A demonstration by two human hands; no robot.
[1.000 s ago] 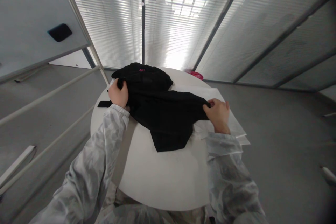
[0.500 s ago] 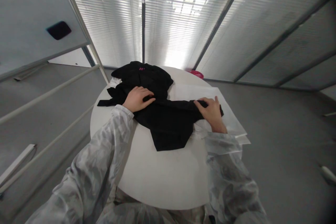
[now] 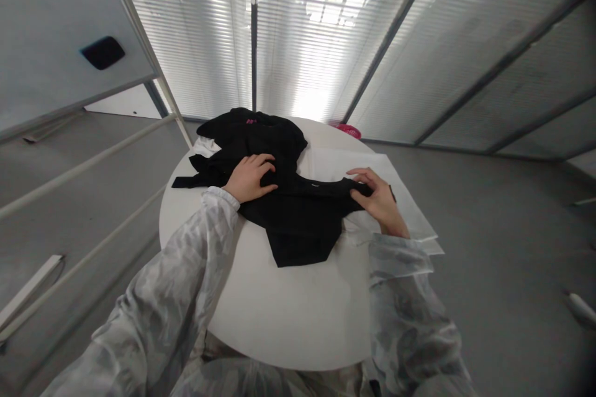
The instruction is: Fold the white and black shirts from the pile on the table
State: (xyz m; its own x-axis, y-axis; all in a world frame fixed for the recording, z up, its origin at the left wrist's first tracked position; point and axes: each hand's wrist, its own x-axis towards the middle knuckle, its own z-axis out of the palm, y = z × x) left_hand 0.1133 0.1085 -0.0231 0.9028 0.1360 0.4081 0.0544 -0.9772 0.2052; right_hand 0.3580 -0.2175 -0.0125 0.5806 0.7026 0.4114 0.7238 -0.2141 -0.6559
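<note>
A black garment (image 3: 302, 223) lies spread across the round white table (image 3: 298, 316), its near part ending in a blunt flap. My left hand (image 3: 250, 178) rests on the middle of the cloth, thumb apart from the curved fingers. At the garment's right end, my right hand (image 3: 379, 200) grips a narrow black strip between thumb and fingers. More black cloth with a small pink mark (image 3: 251, 121) is bunched at the far side; whether it is a separate piece I cannot tell. A narrow black end (image 3: 186, 182) sticks out to the left.
White sheets (image 3: 410, 205) lie under the garment's right side and overhang the table edge. A pink object (image 3: 349, 130) shows past the far edge. A white-framed board (image 3: 69, 31) on rails stands left, and window blinds (image 3: 316, 43) rise beyond the table.
My right hand has shifted slightly right and its fingers now curl over the strip. The strip's upper edge looks folded nearer me. My left hand has moved slightly right, its thumb lower.
</note>
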